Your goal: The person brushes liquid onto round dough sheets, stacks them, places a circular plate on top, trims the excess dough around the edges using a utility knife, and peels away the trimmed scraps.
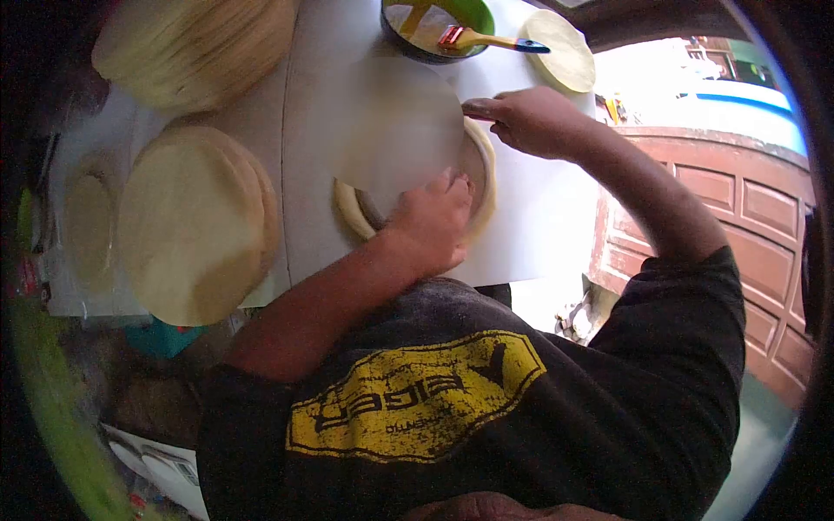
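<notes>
Shirt point(452, 404) is reading "EIGER"; brush point(486, 38) is lying across bowl point(476, 14). Right hand point(534, 122) is gripping a handle point(480, 108), left hand point(433, 222) curling.

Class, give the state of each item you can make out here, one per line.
Bowl: upright, open, with contents
Brush: resting on the bowl's rim
Single disc: lying flat
Near stack: discs piled flat
Far stack: piled, cut off by the frame
Middle disc: partly covered, centre blurred
Handle: gripped, far end blurred
Right hand: closed on the handle
Left hand: fingers bent, over the middle disc
</notes>
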Demonstrator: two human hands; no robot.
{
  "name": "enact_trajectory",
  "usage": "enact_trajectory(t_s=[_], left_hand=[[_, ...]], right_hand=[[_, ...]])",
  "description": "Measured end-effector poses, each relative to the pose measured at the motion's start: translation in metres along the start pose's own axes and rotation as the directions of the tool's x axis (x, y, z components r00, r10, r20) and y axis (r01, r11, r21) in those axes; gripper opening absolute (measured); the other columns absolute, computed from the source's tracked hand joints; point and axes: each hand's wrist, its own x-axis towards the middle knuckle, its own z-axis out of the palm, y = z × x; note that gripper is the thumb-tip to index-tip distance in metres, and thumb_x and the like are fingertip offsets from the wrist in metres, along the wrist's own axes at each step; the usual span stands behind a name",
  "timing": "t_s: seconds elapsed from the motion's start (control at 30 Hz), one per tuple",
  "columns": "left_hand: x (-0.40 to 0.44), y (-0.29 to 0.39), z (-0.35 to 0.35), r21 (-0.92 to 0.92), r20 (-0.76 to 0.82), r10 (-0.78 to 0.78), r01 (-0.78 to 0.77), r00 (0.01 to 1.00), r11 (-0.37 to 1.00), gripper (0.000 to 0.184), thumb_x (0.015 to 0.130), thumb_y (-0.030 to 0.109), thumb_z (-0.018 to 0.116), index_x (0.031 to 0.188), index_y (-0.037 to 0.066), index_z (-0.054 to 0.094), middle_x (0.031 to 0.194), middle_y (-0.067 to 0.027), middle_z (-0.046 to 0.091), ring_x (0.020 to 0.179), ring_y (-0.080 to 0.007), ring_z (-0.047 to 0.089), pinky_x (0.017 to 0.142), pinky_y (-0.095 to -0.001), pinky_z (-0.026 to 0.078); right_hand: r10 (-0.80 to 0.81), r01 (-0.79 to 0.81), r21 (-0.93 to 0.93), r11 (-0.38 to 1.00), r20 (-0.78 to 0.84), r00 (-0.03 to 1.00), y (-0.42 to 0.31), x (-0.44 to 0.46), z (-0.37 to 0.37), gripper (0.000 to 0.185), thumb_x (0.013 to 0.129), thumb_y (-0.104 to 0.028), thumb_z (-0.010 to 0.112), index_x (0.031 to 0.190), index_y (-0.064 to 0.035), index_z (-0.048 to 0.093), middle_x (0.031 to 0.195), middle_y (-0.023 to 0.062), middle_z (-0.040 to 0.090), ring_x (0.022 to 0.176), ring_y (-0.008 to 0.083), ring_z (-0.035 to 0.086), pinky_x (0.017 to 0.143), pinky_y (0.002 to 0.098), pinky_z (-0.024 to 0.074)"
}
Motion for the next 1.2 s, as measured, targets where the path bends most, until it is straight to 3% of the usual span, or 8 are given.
enact_trajectory(t_s=[0.17, 0.4, 0.53, 0.63, 0.7, 0.97, 1.03, 1.2], left_hand=[[0.004, 0.002, -0.005, 0.034, 0.017, 0.061, -0.061, 0.998, 0.998, 0.076, 0.075, 0.047, 0.068, 0.132, 0.000, 0.051, 0.134, -0.0149, 0.049, 0.125, -0.0324, 0.045, 0.100, -0.0531, 0.040], [0.019, -0.008, -0.003, 0.003, 0.117, 0.085, -0.086, 0.989, 0.996, 0.053, 0.081, 0.027, 0.063, 0.128, 0.003, 0.057, 0.126, -0.0126, 0.057, 0.117, -0.0295, 0.053, 0.095, -0.0471, 0.045], [0.021, -0.014, -0.019, 0.082, 0.097, 0.131, -0.139, 0.987, 0.987, 0.047, 0.083, 0.022, 0.064, 0.129, 0.014, 0.059, 0.130, -0.0110, 0.056, 0.119, -0.0294, 0.052, 0.098, -0.0489, 0.044], [0.026, -0.023, -0.021, 0.027, 0.093, 0.160, -0.163, 0.983, 0.986, 0.042, 0.086, 0.022, 0.065, 0.128, 0.019, 0.062, 0.135, -0.0082, 0.053, 0.128, -0.0283, 0.047, 0.104, -0.0604, 0.036], [0.029, -0.025, -0.028, 0.024, 0.076, 0.195, -0.198, 0.978, 0.980, 0.045, 0.082, 0.022, 0.070, 0.126, 0.018, 0.063, 0.132, -0.0095, 0.055, 0.124, -0.0302, 0.049, 0.101, -0.0550, 0.041], [0.071, -0.030, -0.049, -0.026, 0.154, 0.234, -0.232, 0.960, 0.972, 0.045, 0.073, 0.021, 0.079, 0.117, 0.016, 0.068, 0.117, -0.0116, 0.062, 0.114, -0.0339, 0.057, 0.093, -0.0481, 0.050], [0.087, -0.029, -0.052, -0.022, 0.265, 0.193, -0.194, 0.945, 0.981, 0.042, 0.077, 0.024, 0.077, 0.117, 0.017, 0.069, 0.128, -0.0053, 0.056, 0.121, -0.0305, 0.052, 0.093, -0.0617, 0.047], [0.097, -0.018, -0.058, -0.059, 0.286, 0.163, -0.152, 0.944, 0.987, 0.042, 0.076, 0.022, 0.076, 0.117, 0.016, 0.069, 0.129, -0.0057, 0.056, 0.120, -0.0318, 0.052, 0.096, -0.0641, 0.045]], right_hand=[[0.281, -0.290, 0.231, 0.929, 0.074, 0.957, -0.021, -0.052, 0.032, 0.049, 0.088, -0.010, 0.058, 0.136, -0.0171, 0.050, 0.102, 0.0179, 0.068, 0.088, 0.0375, 0.065, 0.078, 0.0469, 0.0521], [0.390, -0.307, 0.484, 0.820, -0.078, 0.918, -0.060, -0.106, 0.073, 0.042, 0.086, -0.008, 0.055, 0.128, -0.0067, 0.051, 0.103, 0.0193, 0.067, 0.089, 0.0394, 0.066, 0.079, 0.0485, 0.0522], [0.502, -0.471, 0.599, 0.648, 0.129, 0.855, -0.089, -0.117, 0.071, 0.054, 0.083, -0.007, 0.058, 0.136, -0.0038, 0.047, 0.104, 0.0269, 0.065, 0.096, 0.0424, 0.064, 0.087, 0.0460, 0.0499], [0.544, -0.594, 0.635, 0.494, 0.308, 0.781, -0.115, -0.120, 0.044, 0.059, 0.081, -0.001, 0.056, 0.138, -0.0025, 0.041, 0.094, 0.0264, 0.066, 0.078, 0.0350, 0.068, 0.068, 0.0421, 0.0562], [0.539, -0.647, 0.663, 0.377, 0.411, 0.735, -0.124, -0.119, 0.044, 0.059, 0.082, 0.001, 0.054, 0.139, -0.0019, 0.038, 0.089, 0.0237, 0.064, 0.063, 0.0224, 0.067, 0.050, 0.0345, 0.0560], [0.496, -0.655, 0.747, -0.113, 0.613, 0.615, -0.128, -0.106, 0.020, 0.049, 0.083, -0.002, 0.056, 0.130, 0.0066, 0.043, 0.090, 0.0180, 0.064, 0.068, 0.0227, 0.067, 0.056, 0.0343, 0.0557], [0.434, -0.663, 0.717, -0.215, 0.678, 0.593, -0.121, -0.101, 0.020, 0.056, 0.082, -0.002, 0.057, 0.136, 0.0035, 0.040, 0.091, 0.0162, 0.062, 0.068, 0.0202, 0.065, 0.058, 0.0325, 0.0544], [0.268, -0.582, 0.692, -0.427, 0.712, 0.649, -0.117, -0.106, 0.023, 0.044, 0.081, -0.001, 0.058, 0.123, 0.0047, 0.046, 0.085, 0.0120, 0.058, 0.064, 0.0175, 0.059, 0.056, 0.0300, 0.0496]])
